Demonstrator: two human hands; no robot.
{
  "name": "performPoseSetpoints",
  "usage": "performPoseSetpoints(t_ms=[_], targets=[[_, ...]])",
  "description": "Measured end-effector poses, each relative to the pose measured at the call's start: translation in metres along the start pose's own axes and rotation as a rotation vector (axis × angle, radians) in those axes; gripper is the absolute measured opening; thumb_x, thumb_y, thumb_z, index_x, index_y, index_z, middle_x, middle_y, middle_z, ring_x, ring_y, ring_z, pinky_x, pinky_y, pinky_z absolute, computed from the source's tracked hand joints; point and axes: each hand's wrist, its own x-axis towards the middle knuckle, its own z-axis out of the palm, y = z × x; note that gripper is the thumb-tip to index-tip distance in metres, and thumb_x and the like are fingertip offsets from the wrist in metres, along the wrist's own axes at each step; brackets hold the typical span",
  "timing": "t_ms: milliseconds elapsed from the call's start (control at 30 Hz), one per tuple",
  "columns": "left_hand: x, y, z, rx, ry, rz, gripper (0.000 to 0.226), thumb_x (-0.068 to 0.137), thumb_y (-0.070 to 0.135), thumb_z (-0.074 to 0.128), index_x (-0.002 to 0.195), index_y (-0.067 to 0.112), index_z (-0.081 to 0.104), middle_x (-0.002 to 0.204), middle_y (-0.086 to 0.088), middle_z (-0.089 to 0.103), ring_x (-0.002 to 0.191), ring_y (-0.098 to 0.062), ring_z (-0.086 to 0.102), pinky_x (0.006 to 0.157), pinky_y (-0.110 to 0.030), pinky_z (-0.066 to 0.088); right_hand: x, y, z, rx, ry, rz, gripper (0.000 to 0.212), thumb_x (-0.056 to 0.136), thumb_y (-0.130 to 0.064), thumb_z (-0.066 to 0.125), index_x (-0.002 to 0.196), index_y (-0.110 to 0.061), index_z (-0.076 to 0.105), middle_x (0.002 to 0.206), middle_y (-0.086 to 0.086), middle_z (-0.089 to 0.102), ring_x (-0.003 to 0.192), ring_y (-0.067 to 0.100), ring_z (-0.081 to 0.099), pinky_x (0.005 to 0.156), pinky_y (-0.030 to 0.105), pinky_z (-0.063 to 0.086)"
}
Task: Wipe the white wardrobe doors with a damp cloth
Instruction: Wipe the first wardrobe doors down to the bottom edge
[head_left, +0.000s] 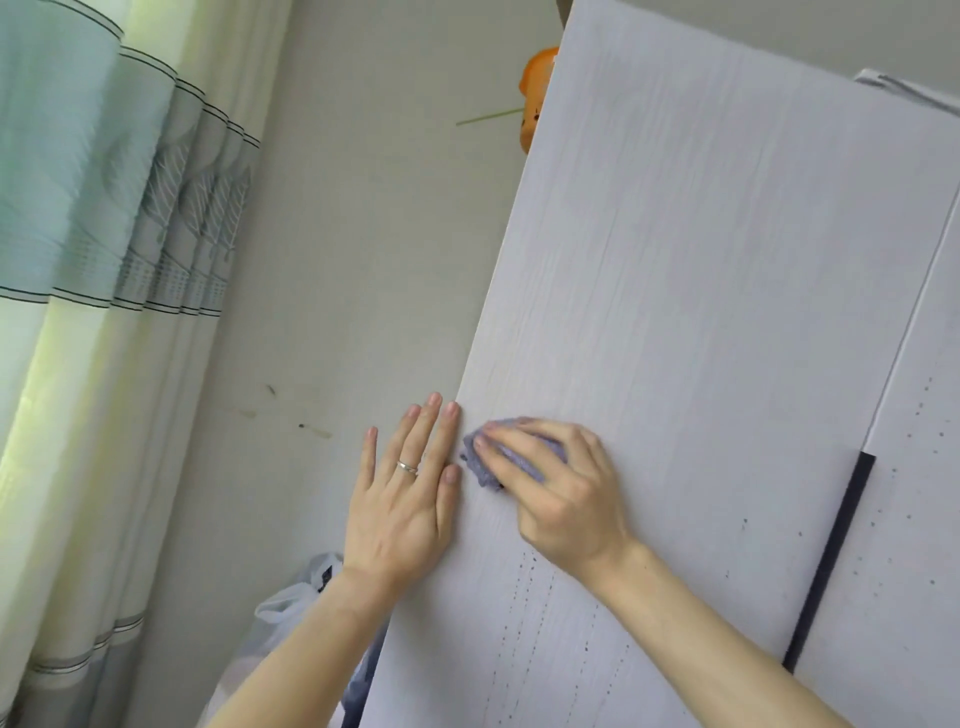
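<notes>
- A single view, from a camera worn on the person's head, faces forward at the white wardrobe door (675, 312), which fills the right half of the frame.
- The view is tilted, so the door's left edge runs on a slant.
- It is close: the left hand (402, 499) and right hand (561, 499) reach the door from the bottom edge.
- The wide angle also takes in the wall (363, 260) and curtain (104, 208) at left.

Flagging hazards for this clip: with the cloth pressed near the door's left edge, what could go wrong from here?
The right hand bunches the cloth small, so strokes may leave unwiped strips on the door. The dark speck trails below could smear. The left hand lies at the door's edge, where it might slip off.
</notes>
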Motion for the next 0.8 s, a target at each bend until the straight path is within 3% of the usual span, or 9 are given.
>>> performPoseSetpoints(t_ms=[100,233,300,500,633,700,800], targets=[[-0.008,-0.002,0.002,-0.026,-0.005,-0.037,0.057,0.106,0.033,0.019,0.161,0.019,0.014,0.164,0.002,0.027,0.148,-0.019,0.03,0.119,-0.051,0.019,0.026,0.024,0.0,-0.104,-0.026,-0.093,0.04,0.093,-0.005,0.047,0.119,-0.021,0.074,0.124,-0.007,0.069,0.104,0.025,0.065,0.089,0.038,0.045],[-0.009,0.001,0.002,-0.041,-0.015,-0.066,0.056,0.106,0.031,0.021,0.159,0.015,0.022,0.163,0.001,0.029,0.149,-0.019,0.028,0.119,-0.051,0.018,0.107,0.07,0.0,-0.191,0.133,0.322,0.044,0.085,-0.009,0.052,0.119,-0.025,0.073,0.123,-0.008,0.069,0.104,0.024,0.055,0.088,0.037,0.042],[-0.016,-0.003,0.001,-0.057,-0.047,-0.068,0.055,0.105,0.031,0.023,0.159,0.016,0.024,0.164,0.001,0.03,0.149,-0.019,0.028,0.119,-0.051,0.017,0.121,0.067,0.005,-0.167,0.157,0.42,0.045,0.083,-0.006,0.054,0.119,-0.024,0.073,0.123,-0.008,0.069,0.107,0.02,0.051,0.088,0.038,0.043],[-0.063,-0.029,0.006,-0.062,-0.175,-0.028,0.054,0.109,0.038,0.011,0.161,0.024,0.017,0.164,0.003,0.029,0.148,-0.017,0.032,0.12,-0.049,0.017,0.017,-0.014,0.015,-0.033,-0.078,0.016,0.038,0.101,-0.016,0.042,0.124,-0.022,0.071,0.129,-0.006,0.067,0.114,0.024,0.062,0.09,0.04,0.046],[-0.063,-0.031,0.004,-0.068,-0.216,0.003,0.054,0.109,0.037,0.012,0.161,0.021,0.015,0.163,0.001,0.031,0.147,-0.017,0.033,0.119,-0.051,0.021,-0.046,-0.02,-0.007,-0.05,-0.217,-0.174,0.041,0.094,-0.005,0.046,0.121,-0.022,0.073,0.13,-0.009,0.066,0.115,0.021,0.062,0.086,0.038,0.047],[-0.061,-0.032,0.005,-0.067,-0.227,0.01,0.055,0.109,0.037,0.011,0.161,0.021,0.013,0.163,0.001,0.031,0.147,-0.018,0.033,0.12,-0.051,0.019,-0.033,0.007,-0.019,-0.152,-0.167,-0.087,0.044,0.091,-0.003,0.047,0.121,-0.024,0.073,0.13,-0.011,0.066,0.114,0.021,0.06,0.088,0.039,0.043],[-0.063,-0.031,0.004,-0.092,-0.221,-0.009,0.054,0.109,0.037,0.01,0.162,0.025,0.007,0.163,0.0,0.032,0.148,-0.019,0.03,0.122,-0.048,0.013,0.001,0.053,-0.036,-0.234,0.052,0.398,0.04,0.089,-0.005,0.054,0.117,-0.025,0.075,0.124,-0.009,0.068,0.109,0.022,0.055,0.088,0.04,0.04]])
